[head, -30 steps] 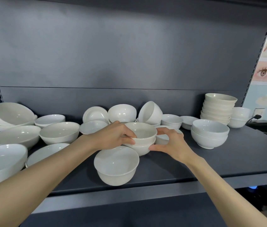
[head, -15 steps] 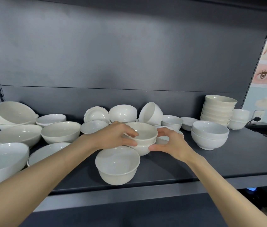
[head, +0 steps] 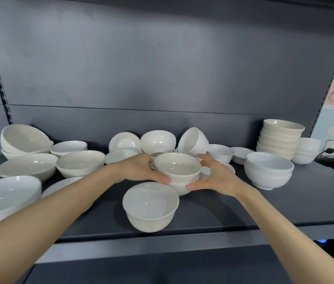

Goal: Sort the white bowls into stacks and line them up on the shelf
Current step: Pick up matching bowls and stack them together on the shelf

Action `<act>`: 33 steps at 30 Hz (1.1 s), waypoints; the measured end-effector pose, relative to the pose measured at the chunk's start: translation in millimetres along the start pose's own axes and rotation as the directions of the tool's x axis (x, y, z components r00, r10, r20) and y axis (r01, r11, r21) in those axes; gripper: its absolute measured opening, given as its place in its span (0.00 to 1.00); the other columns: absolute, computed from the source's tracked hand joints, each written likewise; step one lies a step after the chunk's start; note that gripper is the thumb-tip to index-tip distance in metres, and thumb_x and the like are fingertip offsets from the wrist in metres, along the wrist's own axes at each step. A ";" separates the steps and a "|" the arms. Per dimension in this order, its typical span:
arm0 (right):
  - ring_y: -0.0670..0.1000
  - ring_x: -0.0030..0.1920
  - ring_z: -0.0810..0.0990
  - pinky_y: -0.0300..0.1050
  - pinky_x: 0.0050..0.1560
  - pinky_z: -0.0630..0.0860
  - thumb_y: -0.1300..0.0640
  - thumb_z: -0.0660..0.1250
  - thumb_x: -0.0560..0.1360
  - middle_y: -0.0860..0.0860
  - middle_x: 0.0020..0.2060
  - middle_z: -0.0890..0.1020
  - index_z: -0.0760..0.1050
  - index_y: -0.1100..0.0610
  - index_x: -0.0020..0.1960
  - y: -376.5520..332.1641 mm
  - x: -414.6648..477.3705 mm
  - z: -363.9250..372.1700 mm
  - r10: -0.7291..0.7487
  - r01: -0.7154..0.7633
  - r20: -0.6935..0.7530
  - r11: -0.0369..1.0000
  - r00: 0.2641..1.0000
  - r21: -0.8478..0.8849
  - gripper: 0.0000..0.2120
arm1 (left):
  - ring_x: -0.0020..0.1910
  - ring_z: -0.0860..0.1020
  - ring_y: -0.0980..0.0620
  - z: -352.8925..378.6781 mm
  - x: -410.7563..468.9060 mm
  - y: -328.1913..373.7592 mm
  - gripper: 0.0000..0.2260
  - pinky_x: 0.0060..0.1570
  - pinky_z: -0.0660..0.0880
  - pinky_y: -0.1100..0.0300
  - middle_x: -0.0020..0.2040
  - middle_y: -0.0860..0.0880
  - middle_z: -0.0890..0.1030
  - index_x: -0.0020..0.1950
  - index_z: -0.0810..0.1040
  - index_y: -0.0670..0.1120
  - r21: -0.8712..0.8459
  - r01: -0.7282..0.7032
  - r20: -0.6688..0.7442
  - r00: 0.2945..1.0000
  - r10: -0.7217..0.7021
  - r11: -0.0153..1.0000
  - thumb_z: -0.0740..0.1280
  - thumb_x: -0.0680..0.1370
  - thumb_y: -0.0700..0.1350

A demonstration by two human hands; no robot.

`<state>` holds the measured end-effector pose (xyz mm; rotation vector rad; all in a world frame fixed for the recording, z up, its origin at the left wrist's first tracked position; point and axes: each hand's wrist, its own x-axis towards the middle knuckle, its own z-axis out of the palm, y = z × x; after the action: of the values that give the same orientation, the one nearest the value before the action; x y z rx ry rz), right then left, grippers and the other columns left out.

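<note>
At the middle of the dark shelf (head: pixel 284 206) stands a small stack of two white bowls (head: pixel 177 168). My left hand (head: pixel 139 171) grips its left side with the thumb along the front. My right hand (head: pixel 215 175) grips its right side, thumb low at the front. A single white bowl (head: pixel 150 206) stands just in front of the stack, near the shelf's front edge. Many loose white bowls of different sizes crowd the left and back.
A tall stack of cream bowls (head: pixel 280 138) stands at the back right, a short stack (head: pixel 308 149) beside it and a two-bowl stack (head: pixel 268 171) in front. Large bowls (head: pixel 4 197) fill the left end. A poster hangs at the far right.
Both hands stay on the two-bowl stack. My left thumb has slid lower along the front of it. The view has shifted slightly.
</note>
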<state>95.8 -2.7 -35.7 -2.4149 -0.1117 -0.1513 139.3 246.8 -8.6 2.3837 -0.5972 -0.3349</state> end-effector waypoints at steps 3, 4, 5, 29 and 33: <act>0.51 0.68 0.66 0.52 0.70 0.64 0.43 0.80 0.59 0.37 0.59 0.71 0.59 0.41 0.72 -1.3 1.9 -5.0 0.032 -0.032 0.027 0.999 0.999 -0.010 0.48 | 0.49 0.81 0.57 4.9 0.5 6.6 0.21 0.55 0.78 0.59 0.48 0.55 0.83 0.58 0.79 0.52 -0.089 -0.031 0.070 0.997 0.037 0.996 0.77 0.68 0.53; 0.50 0.68 0.66 0.51 0.70 0.65 0.42 0.80 0.58 0.36 0.59 0.71 0.59 0.40 0.72 -2.9 3.0 -6.5 0.042 -0.042 0.045 0.999 0.998 -0.017 0.48 | 0.49 0.81 0.57 6.4 0.7 8.1 0.18 0.55 0.78 0.59 0.48 0.56 0.83 0.58 0.78 0.53 -0.115 -0.042 0.077 0.996 0.051 0.993 0.77 0.69 0.49; 0.48 0.68 0.67 0.49 0.69 0.65 0.40 0.80 0.56 0.36 0.59 0.71 0.60 0.40 0.71 -4.4 4.0 -8.0 0.046 -0.044 0.068 0.999 0.997 -0.024 0.49 | 0.48 0.82 0.58 7.2 1.4 8.8 0.17 0.52 0.78 0.61 0.48 0.56 0.83 0.57 0.78 0.54 -0.140 -0.048 0.077 0.995 0.059 0.989 0.76 0.70 0.47; 0.43 0.58 0.76 0.24 0.43 0.72 0.62 0.81 0.61 0.50 0.61 0.79 0.58 0.51 0.75 -38.9 23.0 -25.4 -0.128 0.106 0.042 0.934 0.991 0.341 0.50 | 0.53 0.82 0.48 -17.4 -10.7 11.9 0.24 0.60 0.76 0.55 0.50 0.44 0.85 0.54 0.81 0.41 -0.317 -0.076 -0.270 0.963 -0.013 0.945 0.82 0.61 0.45; 0.46 0.56 0.79 0.30 0.44 0.75 0.63 0.81 0.61 0.48 0.60 0.78 0.61 0.52 0.74 -60.6 23.0 -20.5 -0.164 0.147 0.016 0.921 0.986 0.362 0.48 | 0.52 0.83 0.50 -28.5 -32.8 6.4 0.24 0.61 0.76 0.52 0.49 0.46 0.85 0.53 0.82 0.44 -0.343 -0.116 -0.351 0.936 -0.013 0.932 0.82 0.60 0.47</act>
<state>109.5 30.0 22.2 -2.0420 -0.3254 -0.1343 119.7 273.9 19.8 2.0018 -0.3916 0.0099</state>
